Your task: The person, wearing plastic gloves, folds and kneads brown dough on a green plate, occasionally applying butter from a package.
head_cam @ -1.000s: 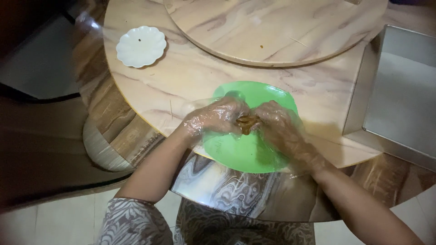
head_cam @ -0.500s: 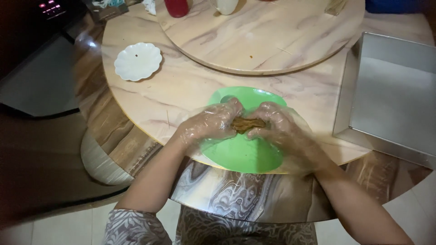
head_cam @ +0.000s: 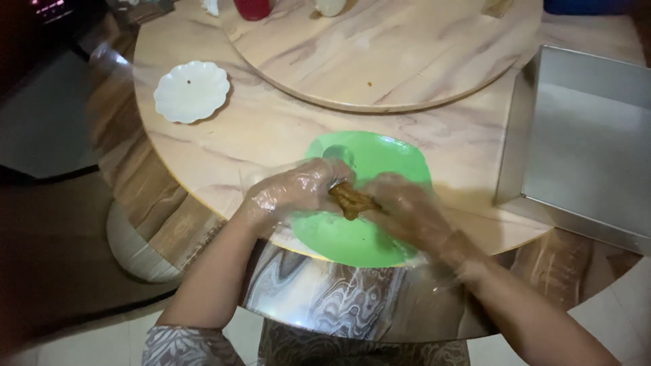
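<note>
Head view: gloved left hand (head_cam: pixel 295 193) and right hand (head_cam: pixel 407 210) both pinch a brown food piece (head_cam: pixel 351 200) just above the green plate (head_cam: pixel 380 159) at the bench (head_cam: pixel 271 129) edge; slick gloves could let it slip floorward.

The green plastic plate (head_cam: pixel 369 237) lies on the round marble-patterned table (head_cam: pixel 271 135) at its near edge. The small white scalloped dish (head_cam: pixel 191 91) lies far left; the square metal tray (head_cam: pixel 583 142) right; the round turntable (head_cam: pixel 386 51) behind.
</note>
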